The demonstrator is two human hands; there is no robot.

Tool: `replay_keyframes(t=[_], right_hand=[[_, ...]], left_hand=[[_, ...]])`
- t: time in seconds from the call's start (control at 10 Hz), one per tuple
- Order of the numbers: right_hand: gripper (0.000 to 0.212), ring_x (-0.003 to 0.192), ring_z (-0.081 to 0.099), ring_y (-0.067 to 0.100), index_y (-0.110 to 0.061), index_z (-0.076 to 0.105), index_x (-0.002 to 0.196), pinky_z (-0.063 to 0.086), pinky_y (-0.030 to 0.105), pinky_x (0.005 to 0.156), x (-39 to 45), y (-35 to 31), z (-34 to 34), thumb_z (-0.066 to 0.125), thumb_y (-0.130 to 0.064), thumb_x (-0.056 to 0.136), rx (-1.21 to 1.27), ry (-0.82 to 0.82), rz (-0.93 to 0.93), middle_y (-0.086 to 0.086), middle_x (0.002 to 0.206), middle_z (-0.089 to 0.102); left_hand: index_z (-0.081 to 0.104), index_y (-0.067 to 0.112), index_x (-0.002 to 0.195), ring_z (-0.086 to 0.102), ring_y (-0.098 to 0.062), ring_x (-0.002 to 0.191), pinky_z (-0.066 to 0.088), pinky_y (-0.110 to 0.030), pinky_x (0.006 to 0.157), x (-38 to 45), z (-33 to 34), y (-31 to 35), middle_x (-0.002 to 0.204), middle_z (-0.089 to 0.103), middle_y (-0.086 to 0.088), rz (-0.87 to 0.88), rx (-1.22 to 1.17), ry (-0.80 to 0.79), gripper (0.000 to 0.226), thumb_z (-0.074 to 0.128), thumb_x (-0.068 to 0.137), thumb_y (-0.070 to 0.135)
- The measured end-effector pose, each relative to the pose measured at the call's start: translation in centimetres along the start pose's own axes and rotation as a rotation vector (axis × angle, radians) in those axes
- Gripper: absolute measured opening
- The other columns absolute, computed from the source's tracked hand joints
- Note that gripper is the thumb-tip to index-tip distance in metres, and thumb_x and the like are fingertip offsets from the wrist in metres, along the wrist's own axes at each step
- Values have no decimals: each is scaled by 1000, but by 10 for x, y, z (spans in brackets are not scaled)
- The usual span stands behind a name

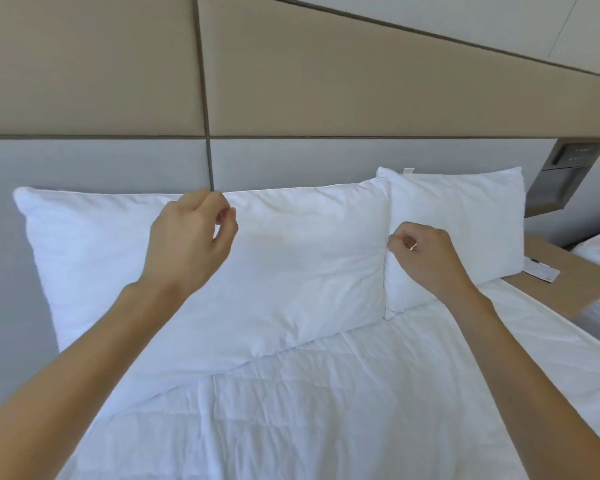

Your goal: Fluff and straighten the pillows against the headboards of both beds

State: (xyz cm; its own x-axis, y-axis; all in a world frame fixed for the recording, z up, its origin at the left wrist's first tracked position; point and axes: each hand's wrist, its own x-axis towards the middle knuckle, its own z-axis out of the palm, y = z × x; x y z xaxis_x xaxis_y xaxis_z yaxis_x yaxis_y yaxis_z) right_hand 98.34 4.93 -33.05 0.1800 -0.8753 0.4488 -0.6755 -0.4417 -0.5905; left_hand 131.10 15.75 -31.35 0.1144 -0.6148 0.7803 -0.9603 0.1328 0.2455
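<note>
**Two hands at the front pillow, nothing clearly held**

The left hand [191, 240] is curled loosely, its grip narrow, thumb and fingers near each other with a small gap between them; it seems to hold nothing. The large pillow [291, 258] lies directly behind and below this grip, leaning on the grey headboard [118, 164]. The right hand [426, 254] is also curled, its fingertips at the right edge of the large pillow, where the second pillow [465, 220] begins; whether this grip pinches the cloth I cannot tell.

Both pillows look light and very soft, and the cover is smooth cotton that may slide over the filling. In my judgement it is better to take the large pillow by its two upper corners or its short sides, outward from both grips, then shake and press it back.

Beyond the right grip, a paper card [541, 270] lies on the counter [568, 268] between the beds; its writing is too small to read. No brand or label is legible.
</note>
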Motion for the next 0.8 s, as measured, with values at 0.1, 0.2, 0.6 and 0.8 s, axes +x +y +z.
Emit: replay_keyframes(t=[0.1, 0.2, 0.6, 0.8], right_hand=[[21, 58, 50, 13, -18, 53, 64, 42, 27, 56, -45, -83, 2, 50, -31, 80, 3, 67, -157, -2, 61, 55], [18, 67, 52, 15, -20, 51, 68, 44, 32, 58, -81, -122, 12, 50, -25, 85, -58, 170, -289, -9, 66, 53], [54, 148, 26, 19, -35, 33, 151, 24, 51, 118, -225, -148, 107, 38, -53, 101, -387, 41, -486, -4, 163, 22], [66, 154, 8, 30, -32, 18, 157, 17, 65, 117, -233, -149, 130, 34, -60, 99, -414, 10, -486, 3, 168, 8]], left_hand=[[56, 10, 80, 56, -30, 70, 41, -34, 59, -38, -37, 9, 76, 59, -3, -13, 16, -30, 18, 51, 95, 18], [57, 14, 78, 58, -25, 68, 46, -37, 58, -73, -60, 14, 75, 58, 2, -89, -44, -61, 17, 56, 94, 18], [48, 32, 145, 32, -26, 148, 26, -57, 117, -246, -76, -16, 162, 30, 0, -68, 258, 44, 48, 49, 98, 41], [29, 36, 154, 19, -33, 152, 13, -61, 120, -252, -82, -27, 166, 18, -4, -87, 312, 27, 54, 35, 101, 49]])
